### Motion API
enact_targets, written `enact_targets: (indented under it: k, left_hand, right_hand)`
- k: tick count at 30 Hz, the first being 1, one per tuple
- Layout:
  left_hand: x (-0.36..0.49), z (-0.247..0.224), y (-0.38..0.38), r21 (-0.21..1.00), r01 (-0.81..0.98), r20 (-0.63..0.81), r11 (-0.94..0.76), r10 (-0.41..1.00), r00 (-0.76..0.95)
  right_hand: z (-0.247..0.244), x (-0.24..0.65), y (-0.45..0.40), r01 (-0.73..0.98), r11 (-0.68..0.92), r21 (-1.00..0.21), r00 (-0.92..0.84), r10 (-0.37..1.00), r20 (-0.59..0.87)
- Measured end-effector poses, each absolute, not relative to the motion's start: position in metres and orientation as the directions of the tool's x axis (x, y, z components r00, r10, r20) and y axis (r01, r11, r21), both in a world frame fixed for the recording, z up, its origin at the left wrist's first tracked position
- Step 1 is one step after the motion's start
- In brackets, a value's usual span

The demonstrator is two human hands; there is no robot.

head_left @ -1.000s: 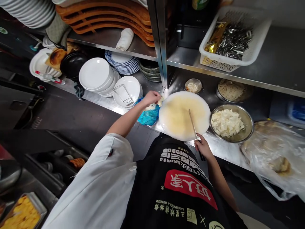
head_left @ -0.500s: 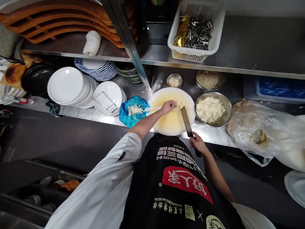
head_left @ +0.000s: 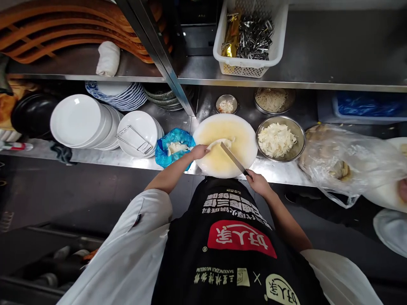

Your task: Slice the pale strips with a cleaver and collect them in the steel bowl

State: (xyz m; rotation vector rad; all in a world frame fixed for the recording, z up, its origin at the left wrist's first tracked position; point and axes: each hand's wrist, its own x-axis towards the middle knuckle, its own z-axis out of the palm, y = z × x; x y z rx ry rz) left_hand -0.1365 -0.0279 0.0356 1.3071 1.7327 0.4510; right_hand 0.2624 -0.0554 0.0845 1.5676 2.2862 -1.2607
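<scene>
On the round cutting board lies a long pale strip of food, its exact kind unclear. My left hand, at the board's left side, has its fingers closed around the strip's near end. My right hand grips the dark handle of a kitchen knife. The blade slants up and left over the board, its tip close to the strip's right part. Left of the board sits a blue plastic bag with pale pieces inside. To the right stands a metal bowl heaped with pale thin slices.
Stacked white plates and a wire rack stand to the left. Behind the board are a small metal bowl and another bowl of shreds. A clear plastic bag lies right. A metal shelf edge with a white basket overhangs the counter.
My left hand has moved from the board's middle to its left side and now holds the strip's end. The knife has swung left over the board. The whole view has shifted slightly.
</scene>
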Motion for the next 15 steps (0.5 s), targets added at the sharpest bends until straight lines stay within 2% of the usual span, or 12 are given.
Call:
enact_targets:
  k: [3, 7, 11, 13, 15]
  left_hand:
    - [-0.123, 0.045, -0.036, 0.779, 0.322, -0.558, 0.538, 0.829, -0.035]
    - [-0.104, 0.047, -0.053, 0.688, -0.054, -0.723, 0.723, 0.69, 0.035]
    - [-0.096, 0.043, -0.059, 0.54, -0.403, -0.798, 0.739, 0.601, 0.034]
    - [-0.095, 0.043, -0.059, 0.472, -0.502, -0.822, 0.725, 0.568, 0.047]
    - [-0.094, 0.047, -0.059, 0.428, -0.531, -0.836, 0.731, 0.544, 0.075]
  right_hand:
    - [0.072, 0.252, -0.047, 0.817, 0.075, -0.572, -0.423, 0.752, -0.505]
    - [0.062, 0.261, -0.042, 0.778, -0.017, -0.628, -0.373, 0.792, -0.483]
    - [0.066, 0.271, -0.041, 0.679, -0.233, -0.696, -0.339, 0.742, -0.579]
    - [0.07, 0.269, -0.039, 0.638, -0.34, -0.692, -0.308, 0.711, -0.633]
    - [0.073, 0.26, -0.036, 0.611, -0.368, -0.701, -0.3, 0.712, -0.635]
